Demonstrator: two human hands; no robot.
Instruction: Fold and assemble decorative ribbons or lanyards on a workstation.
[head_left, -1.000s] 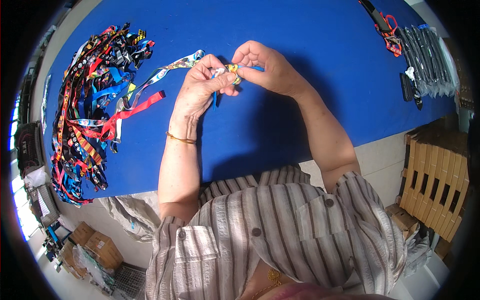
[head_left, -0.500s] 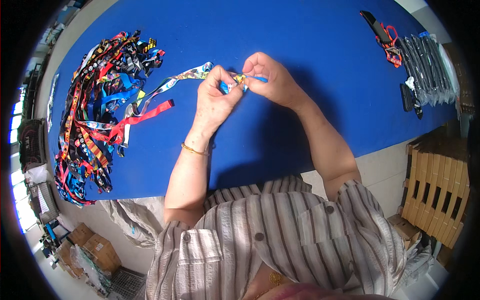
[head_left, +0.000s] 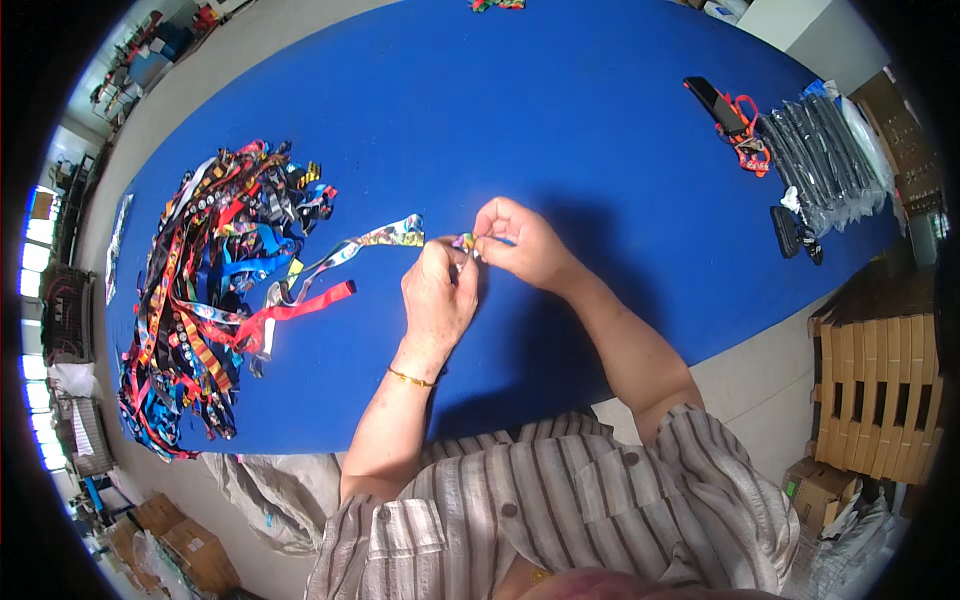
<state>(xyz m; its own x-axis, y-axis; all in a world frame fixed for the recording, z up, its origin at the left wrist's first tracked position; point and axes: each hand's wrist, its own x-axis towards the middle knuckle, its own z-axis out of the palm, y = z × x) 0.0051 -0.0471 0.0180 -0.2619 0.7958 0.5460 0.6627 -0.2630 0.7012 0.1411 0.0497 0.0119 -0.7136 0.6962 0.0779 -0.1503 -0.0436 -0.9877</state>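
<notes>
My left hand (head_left: 438, 295) and my right hand (head_left: 528, 245) meet over the middle of the blue table. Their thumbs and fingers pinch a small, folded, multicoloured lanyard (head_left: 467, 242). Most of it is hidden by the fingers, and a blue bit pokes out at the right fingertips. Just left of my left hand, a patterned lanyard strap (head_left: 375, 238) stretches out from a big heap of lanyards (head_left: 215, 290) in red, black, blue and yellow. A red strap (head_left: 310, 303) also sticks out of that heap towards me.
At the table's right lie a black phone (head_left: 714, 105), a red-orange lanyard (head_left: 748, 150), a stack of dark plastic-wrapped packs (head_left: 822, 160) and a small black item (head_left: 785, 230). A colourful bundle (head_left: 497, 5) sits at the far edge. Slatted cardboard (head_left: 875, 395) stands right of the table.
The whole view has shifted, showing more of the table's far side. Both hands remain pinched together; less of the lanyard shows between the fingers.
</notes>
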